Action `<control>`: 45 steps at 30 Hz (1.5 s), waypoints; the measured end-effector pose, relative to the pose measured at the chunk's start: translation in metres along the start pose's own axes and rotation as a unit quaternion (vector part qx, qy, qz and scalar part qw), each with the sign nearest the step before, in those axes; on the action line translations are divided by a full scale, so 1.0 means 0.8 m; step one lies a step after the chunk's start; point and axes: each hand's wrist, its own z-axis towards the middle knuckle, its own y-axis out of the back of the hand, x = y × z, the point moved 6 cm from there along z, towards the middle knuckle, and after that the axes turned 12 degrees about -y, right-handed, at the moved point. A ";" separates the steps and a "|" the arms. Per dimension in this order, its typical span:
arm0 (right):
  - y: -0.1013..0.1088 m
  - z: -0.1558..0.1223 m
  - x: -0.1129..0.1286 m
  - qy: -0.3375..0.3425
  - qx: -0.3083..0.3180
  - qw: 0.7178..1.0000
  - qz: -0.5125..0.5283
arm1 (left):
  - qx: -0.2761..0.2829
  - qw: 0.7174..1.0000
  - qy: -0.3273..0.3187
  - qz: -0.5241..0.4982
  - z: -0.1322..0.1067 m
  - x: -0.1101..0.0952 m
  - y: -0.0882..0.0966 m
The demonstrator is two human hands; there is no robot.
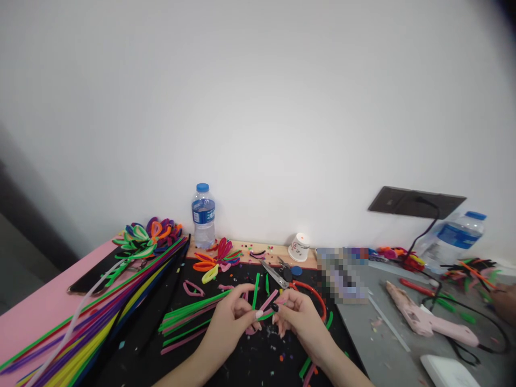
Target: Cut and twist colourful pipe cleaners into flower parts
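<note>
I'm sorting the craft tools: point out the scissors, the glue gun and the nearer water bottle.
scissors (pixel 305 288): head view, on the red handle loop.
glue gun (pixel 419 318): head view, on the pink body.
water bottle (pixel 203 215): head view, on the blue label.

Short pink pipe cleaner (pixel 269 300), bent and tilted, pinched between both hands over the near black mat.

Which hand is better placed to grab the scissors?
Right. The right hand is just below the scissors, whose red handles lie beside it; the left hand sits farther off, across the pipe cleaner.
</note>
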 end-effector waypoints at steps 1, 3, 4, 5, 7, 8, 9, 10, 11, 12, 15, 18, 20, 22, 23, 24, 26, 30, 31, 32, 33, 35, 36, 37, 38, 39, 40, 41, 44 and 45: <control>0.000 0.000 -0.001 0.000 0.003 1.000 0.003 | -0.007 1.000 -0.009 0.000 0.000 -0.001 0.001; -0.001 0.001 -0.002 -0.004 0.008 1.000 0.006 | -0.016 0.999 -0.026 0.019 -0.002 -0.004 0.004; -0.001 0.001 -0.003 -0.007 0.010 1.000 0.006 | -0.022 0.999 -0.030 0.033 -0.002 -0.006 0.006; -0.002 0.001 -0.003 -0.008 0.011 1.000 0.007 | -0.026 0.998 -0.033 0.046 -0.003 -0.007 0.007; -0.003 0.001 -0.002 -0.009 0.013 1.000 0.010 | -0.023 0.997 -0.037 0.069 -0.003 -0.011 0.007; -0.003 0.001 -0.002 -0.009 0.013 1.000 0.012 | -0.015 0.996 -0.042 0.080 -0.003 -0.013 0.006; -0.003 0.001 -0.002 -0.010 0.014 1.000 0.014 | -0.005 0.994 -0.049 0.093 -0.003 -0.016 0.005; -0.004 0.001 -0.002 -0.012 0.014 1.000 0.016 | 0.006 0.992 -0.059 0.110 -0.003 -0.019 0.004; -0.004 0.001 -0.002 -0.014 0.015 1.000 0.016 | 0.016 0.989 -0.069 0.128 -0.003 -0.022 0.003; -0.004 0.001 -0.002 -0.016 0.015 1.000 0.016 | 0.024 0.986 -0.079 0.143 -0.003 -0.024 0.002; -0.003 0.000 -0.002 -0.017 0.013 1.000 0.015 | 0.065 0.977 -0.103 0.175 -0.003 -0.028 -0.003; -0.003 0.000 -0.003 -0.024 0.016 1.000 0.009 | 0.112 0.965 -0.123 0.202 -0.005 -0.028 -0.009; -0.002 0.000 -0.003 -0.031 0.013 0.999 0.004 | 0.128 0.956 -0.136 0.225 -0.005 -0.029 -0.011; -0.001 0.002 -0.005 -0.034 0.010 0.999 -0.003 | 0.137 0.947 -0.146 0.250 -0.006 -0.030 -0.013; 0.000 0.003 -0.005 -0.033 0.012 0.999 -0.007 | 0.140 0.943 -0.151 0.260 -0.007 -0.031 -0.014; 0.000 0.004 -0.006 -0.029 0.015 0.999 -0.011 | 0.142 0.940 -0.155 0.268 -0.007 -0.032 -0.014; 0.000 0.006 -0.006 -0.015 0.025 0.999 -0.018 | 0.141 0.940 -0.154 0.269 -0.008 -0.032 -0.015; 0.003 0.007 -0.005 0.007 0.031 0.999 -0.012 | 0.110 0.962 -0.123 0.219 -0.008 -0.025 -0.010; 0.003 0.007 -0.006 0.005 0.033 0.999 -0.006 | 0.099 0.968 -0.111 0.202 -0.008 -0.022 -0.008; 0.002 0.007 -0.006 0.005 0.036 0.999 0.001 | 0.088 0.974 -0.099 0.186 -0.008 -0.019 -0.007; 0.002 0.006 -0.005 0.006 0.037 0.999 0.007 | 0.079 0.978 -0.088 0.171 -0.008 -0.017 -0.006; -0.001 0.005 -0.005 0.003 0.042 0.999 0.017 | 0.062 0.985 -0.072 0.144 -0.008 -0.014 -0.005; -0.002 0.004 -0.005 0.000 0.044 0.999 0.022 | 0.056 0.987 -0.067 0.134 -0.007 -0.014 -0.005; -0.003 0.003 -0.005 -0.002 0.045 0.999 0.027 | 0.051 0.988 -0.066 0.127 -0.007 -0.014 -0.005; -0.004 0.003 -0.005 -0.004 0.044 0.999 0.032 | 0.049 0.989 -0.067 0.125 -0.007 -0.016 -0.005; -0.004 0.002 -0.005 -0.006 0.043 0.998 0.039 | 0.049 0.988 -0.070 0.126 -0.006 -0.018 -0.005; -0.005 0.002 -0.005 -0.007 0.043 0.998 0.048 | 0.048 0.987 -0.078 0.133 -0.006 -0.020 -0.004; -0.005 0.001 -0.005 -0.010 0.046 0.997 0.059 | 0.046 0.985 -0.088 0.144 -0.006 -0.024 -0.004; -0.008 0.001 -0.007 -0.022 0.072 0.992 0.099 | 0.038 0.971 -0.136 0.194 -0.006 -0.036 -0.001; -0.009 0.001 -0.007 -0.023 0.080 0.991 0.109 | 0.035 0.966 -0.150 0.206 -0.007 -0.040 -0.001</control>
